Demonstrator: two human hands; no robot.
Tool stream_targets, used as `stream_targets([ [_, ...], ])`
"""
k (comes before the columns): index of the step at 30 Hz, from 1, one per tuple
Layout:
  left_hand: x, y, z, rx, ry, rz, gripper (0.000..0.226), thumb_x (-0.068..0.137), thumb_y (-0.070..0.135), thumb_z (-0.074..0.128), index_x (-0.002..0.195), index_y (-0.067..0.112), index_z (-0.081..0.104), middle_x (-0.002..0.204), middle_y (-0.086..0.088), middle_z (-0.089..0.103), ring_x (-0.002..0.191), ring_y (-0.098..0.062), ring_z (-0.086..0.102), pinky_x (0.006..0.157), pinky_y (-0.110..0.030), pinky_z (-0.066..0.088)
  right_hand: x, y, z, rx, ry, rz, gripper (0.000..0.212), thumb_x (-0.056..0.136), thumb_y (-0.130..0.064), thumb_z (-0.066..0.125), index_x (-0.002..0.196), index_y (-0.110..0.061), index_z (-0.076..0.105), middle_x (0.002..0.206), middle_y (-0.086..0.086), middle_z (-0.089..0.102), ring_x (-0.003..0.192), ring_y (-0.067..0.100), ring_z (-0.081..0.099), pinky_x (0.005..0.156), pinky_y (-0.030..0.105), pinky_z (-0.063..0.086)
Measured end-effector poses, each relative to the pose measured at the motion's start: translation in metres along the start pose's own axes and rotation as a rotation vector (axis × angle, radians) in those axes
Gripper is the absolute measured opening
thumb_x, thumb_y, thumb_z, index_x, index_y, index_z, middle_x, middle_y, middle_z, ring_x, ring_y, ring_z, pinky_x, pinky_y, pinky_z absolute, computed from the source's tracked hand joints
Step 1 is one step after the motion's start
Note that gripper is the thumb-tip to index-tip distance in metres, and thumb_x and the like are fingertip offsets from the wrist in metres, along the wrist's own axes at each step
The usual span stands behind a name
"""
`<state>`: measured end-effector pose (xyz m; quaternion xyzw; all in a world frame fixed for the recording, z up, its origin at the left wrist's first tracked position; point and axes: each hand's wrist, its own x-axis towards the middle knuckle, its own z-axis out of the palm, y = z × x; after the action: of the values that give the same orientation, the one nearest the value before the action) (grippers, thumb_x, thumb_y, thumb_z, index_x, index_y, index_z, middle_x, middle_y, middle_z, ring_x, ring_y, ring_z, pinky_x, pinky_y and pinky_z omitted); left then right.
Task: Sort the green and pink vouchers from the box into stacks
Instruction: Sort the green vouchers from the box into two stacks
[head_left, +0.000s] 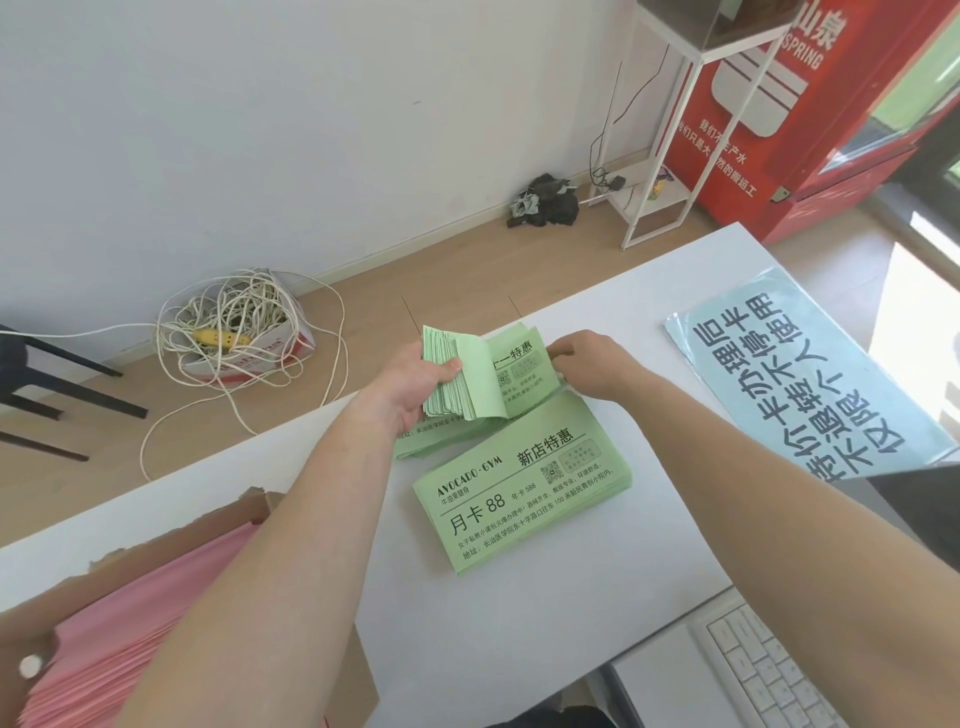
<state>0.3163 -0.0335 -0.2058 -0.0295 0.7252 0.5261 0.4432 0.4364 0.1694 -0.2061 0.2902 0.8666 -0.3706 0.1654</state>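
Observation:
My left hand (415, 376) grips a thick bundle of green vouchers (467, 384) above the far part of the white table (493, 649), thumb across the fanned edges. My right hand (587, 369) pinches the right end of the bundle's top voucher. Beneath the bundle lies a green stack (441, 439), partly hidden. A second green stack (524, 493) lies face up nearer to me, printed text showing. Pink vouchers (140, 613) fill an open cardboard box (218, 525) at the lower left, under my left forearm.
A pale blue sign with large black characters (810, 384) lies at the table's right. A white keyboard (769, 670) sits at the lower right edge. On the floor beyond are a box of tangled white cable (244, 332), a white rack (670, 171) and a red cabinet (810, 114).

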Motion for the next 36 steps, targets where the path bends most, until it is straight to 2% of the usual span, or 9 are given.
stream_targets([
  [4, 0.000, 0.000, 0.002, -0.021, 0.018, 0.009, 0.016, 0.097, -0.002, 0.059, 0.103, 0.012, 0.063, 0.101, -0.012, 0.073, 0.101, -0.033, 0.069, 0.099, -0.057, 0.052, 0.004, -0.001, 0.001, 0.094, -0.001, 0.021, 0.040, 0.092, -0.009, 0.042, 0.111, -0.019, 0.075, 0.108, -0.001, 0.070, 0.095, 0.020, 0.061, 0.079, 0.027, 0.043],
  [10, 0.000, -0.001, 0.001, -0.011, 0.034, -0.007, 0.024, 0.097, 0.000, 0.061, 0.120, 0.006, 0.062, 0.106, -0.013, 0.073, 0.107, -0.034, 0.068, 0.102, -0.059, 0.049, 0.013, 0.002, 0.004, 0.090, 0.051, 0.063, 0.034, 0.090, -0.014, 0.043, 0.108, 0.002, 0.067, 0.112, 0.018, 0.070, 0.102, 0.037, 0.066, 0.092, 0.043, 0.053],
  [14, 0.000, 0.000, 0.000, -0.018, 0.016, -0.006, 0.024, 0.099, 0.000, 0.058, 0.122, 0.004, 0.062, 0.105, -0.013, 0.073, 0.103, -0.033, 0.069, 0.099, -0.055, 0.052, 0.015, 0.008, 0.005, 0.137, 0.036, 0.064, 0.036, 0.090, -0.023, 0.042, 0.099, 0.000, 0.067, 0.104, 0.015, 0.072, 0.096, 0.033, 0.068, 0.089, 0.042, 0.053],
  [18, 0.000, 0.001, -0.001, -0.019, -0.009, -0.007, 0.026, 0.101, -0.001, 0.053, 0.125, 0.005, 0.060, 0.109, -0.015, 0.072, 0.106, -0.034, 0.068, 0.098, -0.054, 0.053, 0.015, 0.006, 0.006, 0.212, 0.019, 0.086, 0.044, 0.091, -0.030, 0.041, 0.106, 0.006, 0.061, 0.104, 0.019, 0.071, 0.078, 0.022, 0.056, 0.070, 0.033, 0.041],
  [20, 0.000, 0.001, -0.002, -0.029, -0.005, -0.005, 0.028, 0.101, -0.001, 0.052, 0.128, 0.004, 0.058, 0.109, -0.015, 0.070, 0.106, -0.034, 0.067, 0.096, -0.052, 0.054, 0.015, 0.002, 0.006, 0.241, 0.015, 0.079, 0.045, 0.096, -0.033, 0.041, 0.109, 0.005, 0.062, 0.094, 0.013, 0.068, 0.078, 0.021, 0.054, 0.071, 0.033, 0.041],
  [23, 0.001, 0.000, -0.003, -0.072, -0.002, -0.008, 0.030, 0.102, -0.002, 0.049, 0.131, 0.003, 0.055, 0.108, -0.014, 0.070, 0.098, -0.031, 0.069, 0.082, -0.045, 0.056, 0.017, -0.002, 0.005, 0.240, 0.016, 0.082, 0.046, 0.101, -0.037, 0.040, 0.108, 0.000, 0.066, 0.094, 0.006, 0.065, 0.080, 0.022, 0.054, 0.075, 0.034, 0.043],
  [27, 0.000, 0.001, -0.004, -0.088, -0.035, -0.008, 0.031, 0.104, -0.002, 0.046, 0.132, 0.004, 0.055, 0.110, -0.014, 0.070, 0.100, -0.031, 0.069, 0.083, -0.046, 0.056, 0.022, -0.002, 0.004, 0.291, 0.003, 0.108, 0.047, 0.100, -0.041, 0.039, 0.102, 0.001, 0.061, 0.092, 0.008, 0.061, 0.077, 0.025, 0.053, 0.071, 0.035, 0.045],
  [30, 0.001, 0.001, -0.005, -0.108, -0.046, -0.009, 0.032, 0.104, -0.002, 0.043, 0.134, 0.004, 0.054, 0.110, -0.015, 0.069, 0.101, -0.033, 0.068, 0.084, -0.048, 0.056, 0.024, -0.006, 0.001, 0.379, -0.008, 0.098, 0.047, 0.101, -0.043, 0.038, 0.105, -0.004, 0.065, 0.094, 0.008, 0.064, 0.080, 0.024, 0.055, 0.078, 0.038, 0.049],
  [36, 0.001, 0.000, -0.006, -0.107, -0.050, -0.016, 0.035, 0.105, -0.002, 0.043, 0.139, 0.002, 0.050, 0.121, -0.019, 0.067, 0.109, -0.036, 0.066, 0.085, -0.050, 0.056, 0.029, -0.006, 0.003, 0.271, 0.021, 0.067, 0.045, 0.099, -0.040, 0.038, 0.093, -0.002, 0.061, 0.086, 0.007, 0.058, 0.073, 0.026, 0.051, 0.070, 0.035, 0.043],
])
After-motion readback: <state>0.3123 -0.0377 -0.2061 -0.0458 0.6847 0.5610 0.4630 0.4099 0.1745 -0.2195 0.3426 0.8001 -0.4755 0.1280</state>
